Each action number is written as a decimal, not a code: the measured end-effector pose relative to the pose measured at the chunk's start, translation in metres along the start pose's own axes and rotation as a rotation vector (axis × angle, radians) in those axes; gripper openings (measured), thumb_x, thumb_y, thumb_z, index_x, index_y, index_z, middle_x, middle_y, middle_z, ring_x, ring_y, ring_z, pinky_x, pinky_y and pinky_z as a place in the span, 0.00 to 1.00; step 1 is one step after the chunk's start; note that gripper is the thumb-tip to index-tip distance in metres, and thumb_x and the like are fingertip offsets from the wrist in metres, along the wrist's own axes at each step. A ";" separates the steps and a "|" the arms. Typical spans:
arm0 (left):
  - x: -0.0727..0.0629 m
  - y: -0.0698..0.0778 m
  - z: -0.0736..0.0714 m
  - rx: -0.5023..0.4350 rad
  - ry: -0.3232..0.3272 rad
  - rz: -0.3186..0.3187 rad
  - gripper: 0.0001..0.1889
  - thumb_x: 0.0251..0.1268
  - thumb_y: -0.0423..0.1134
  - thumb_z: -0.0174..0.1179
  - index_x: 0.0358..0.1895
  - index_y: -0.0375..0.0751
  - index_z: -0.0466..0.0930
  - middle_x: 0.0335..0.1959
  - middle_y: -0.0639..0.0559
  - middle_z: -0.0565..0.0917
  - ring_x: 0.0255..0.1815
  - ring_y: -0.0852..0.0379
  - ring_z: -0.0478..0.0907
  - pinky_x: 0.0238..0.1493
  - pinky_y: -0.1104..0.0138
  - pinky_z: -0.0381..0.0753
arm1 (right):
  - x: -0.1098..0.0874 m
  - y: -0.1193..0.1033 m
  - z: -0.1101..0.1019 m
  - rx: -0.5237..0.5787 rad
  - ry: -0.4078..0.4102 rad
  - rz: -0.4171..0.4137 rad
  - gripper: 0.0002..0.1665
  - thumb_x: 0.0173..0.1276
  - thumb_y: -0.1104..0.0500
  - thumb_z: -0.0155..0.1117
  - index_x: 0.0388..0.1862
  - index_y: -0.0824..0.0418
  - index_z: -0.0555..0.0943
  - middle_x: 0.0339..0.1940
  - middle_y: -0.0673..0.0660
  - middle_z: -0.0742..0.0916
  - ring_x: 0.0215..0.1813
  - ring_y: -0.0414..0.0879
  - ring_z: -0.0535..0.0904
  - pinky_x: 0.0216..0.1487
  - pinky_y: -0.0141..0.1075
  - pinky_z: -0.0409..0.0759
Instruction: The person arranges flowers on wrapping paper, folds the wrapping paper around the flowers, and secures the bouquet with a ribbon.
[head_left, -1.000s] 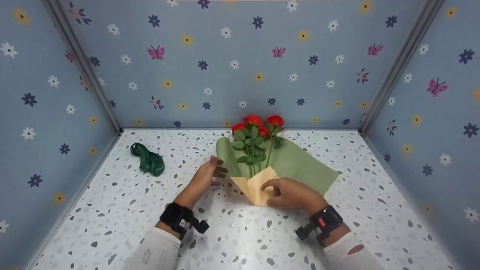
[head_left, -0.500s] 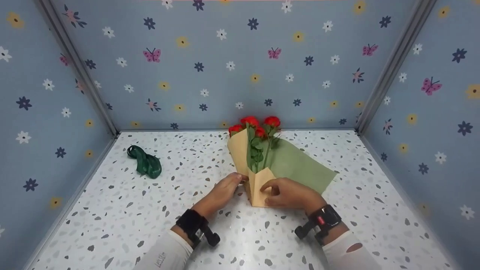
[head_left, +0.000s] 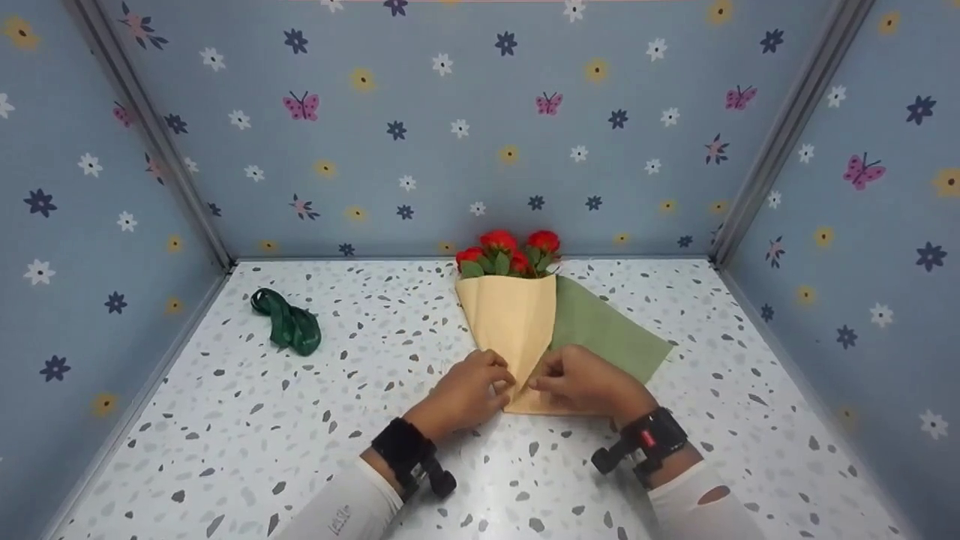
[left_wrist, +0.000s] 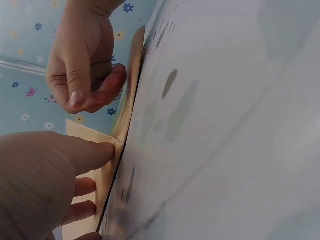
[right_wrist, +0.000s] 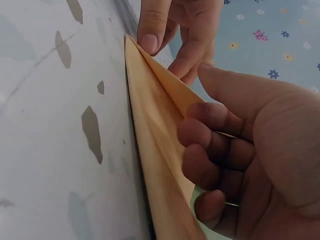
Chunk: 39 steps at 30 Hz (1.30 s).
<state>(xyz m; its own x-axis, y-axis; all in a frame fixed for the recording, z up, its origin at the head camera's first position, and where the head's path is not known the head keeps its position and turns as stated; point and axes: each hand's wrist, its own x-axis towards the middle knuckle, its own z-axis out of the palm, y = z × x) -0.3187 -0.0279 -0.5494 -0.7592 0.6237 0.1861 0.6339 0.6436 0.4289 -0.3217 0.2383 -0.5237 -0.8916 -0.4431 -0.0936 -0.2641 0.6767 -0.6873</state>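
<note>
Red roses [head_left: 499,241] with green leaves stick out above a sheet of wrapping paper [head_left: 510,315], tan on its upward face here. The sheet's left side lies folded across the stems, hiding them; its green side [head_left: 611,330] spreads to the right. My left hand [head_left: 469,394] presses the lower part of the fold, its thumb and fingers on the paper [left_wrist: 87,135] in the left wrist view. Just right of it, my right hand [head_left: 589,382] rests at the lower fold with fingers loosely curled. No object shows in its fingers [right_wrist: 200,165] in the right wrist view.
A looped bundle of dark green ribbon [head_left: 289,322] lies at the left on the speckled white tabletop [head_left: 375,315]. Patterned blue walls [head_left: 480,150] stand at the back and both sides, close behind the roses.
My left hand has moved right, carrying the paper's left side over the stems, and now presses it down. The tan face covers the stems and lower leaves. My right hand has barely moved.
</note>
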 end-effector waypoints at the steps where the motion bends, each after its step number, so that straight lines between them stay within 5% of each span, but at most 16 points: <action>1: 0.000 0.001 0.000 0.006 0.000 0.004 0.11 0.79 0.42 0.72 0.56 0.46 0.95 0.66 0.46 0.86 0.67 0.45 0.82 0.70 0.50 0.85 | 0.000 -0.004 0.000 -0.020 0.038 -0.012 0.14 0.81 0.48 0.76 0.35 0.52 0.91 0.28 0.47 0.88 0.31 0.41 0.81 0.33 0.34 0.80; 4: 0.000 0.003 -0.001 0.023 0.010 0.012 0.11 0.77 0.42 0.72 0.56 0.44 0.94 0.64 0.46 0.86 0.65 0.45 0.83 0.68 0.50 0.86 | 0.001 -0.016 0.003 -0.110 0.134 -0.082 0.11 0.80 0.50 0.77 0.35 0.51 0.90 0.31 0.45 0.88 0.34 0.39 0.82 0.38 0.35 0.82; 8: 0.000 0.003 0.000 0.019 0.022 -0.005 0.14 0.73 0.42 0.74 0.56 0.41 0.91 0.61 0.47 0.86 0.62 0.47 0.83 0.65 0.52 0.87 | 0.004 -0.024 0.011 -0.225 0.160 -0.191 0.04 0.77 0.55 0.78 0.42 0.53 0.91 0.37 0.47 0.89 0.39 0.39 0.83 0.44 0.37 0.85; 13: -0.002 0.001 -0.001 -0.016 0.033 -0.051 0.13 0.71 0.43 0.77 0.48 0.38 0.89 0.53 0.47 0.82 0.57 0.49 0.80 0.61 0.54 0.86 | 0.004 -0.025 0.018 -0.330 0.140 -0.167 0.09 0.76 0.57 0.76 0.51 0.56 0.95 0.38 0.50 0.93 0.41 0.43 0.87 0.47 0.43 0.89; 20: -0.005 -0.001 -0.004 0.001 0.029 -0.061 0.14 0.72 0.45 0.78 0.50 0.39 0.93 0.55 0.49 0.84 0.59 0.48 0.83 0.66 0.54 0.86 | 0.001 -0.028 0.018 -0.394 0.067 -0.063 0.08 0.74 0.56 0.75 0.44 0.57 0.97 0.39 0.50 0.96 0.41 0.47 0.91 0.48 0.49 0.91; 25: -0.006 -0.003 -0.004 -0.006 0.026 -0.048 0.13 0.71 0.43 0.78 0.51 0.40 0.93 0.55 0.48 0.85 0.61 0.48 0.82 0.67 0.54 0.86 | 0.004 -0.030 0.022 -0.484 0.105 -0.161 0.05 0.70 0.59 0.77 0.34 0.56 0.95 0.31 0.48 0.90 0.32 0.43 0.80 0.38 0.44 0.84; 30: -0.008 -0.004 -0.005 -0.005 0.026 -0.048 0.12 0.72 0.42 0.76 0.50 0.38 0.93 0.53 0.47 0.86 0.57 0.48 0.83 0.63 0.54 0.87 | 0.006 -0.030 0.030 -0.478 0.114 -0.316 0.04 0.68 0.62 0.79 0.41 0.54 0.96 0.35 0.50 0.85 0.36 0.43 0.79 0.39 0.36 0.81; 39: -0.011 -0.006 -0.008 0.087 0.006 -0.044 0.08 0.77 0.43 0.74 0.41 0.44 0.94 0.50 0.52 0.87 0.53 0.50 0.86 0.58 0.55 0.88 | 0.003 -0.032 0.036 -0.413 0.040 -0.320 0.10 0.76 0.59 0.77 0.50 0.48 0.98 0.42 0.47 0.90 0.43 0.40 0.85 0.45 0.34 0.85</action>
<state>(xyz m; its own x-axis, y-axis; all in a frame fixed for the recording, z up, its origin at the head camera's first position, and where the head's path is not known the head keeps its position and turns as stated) -0.3156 -0.0421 -0.5473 -0.7873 0.5915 0.1740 0.6101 0.7067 0.3584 -0.3027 0.1946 -0.5281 -0.7534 -0.6486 0.1078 -0.6419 0.6900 -0.3344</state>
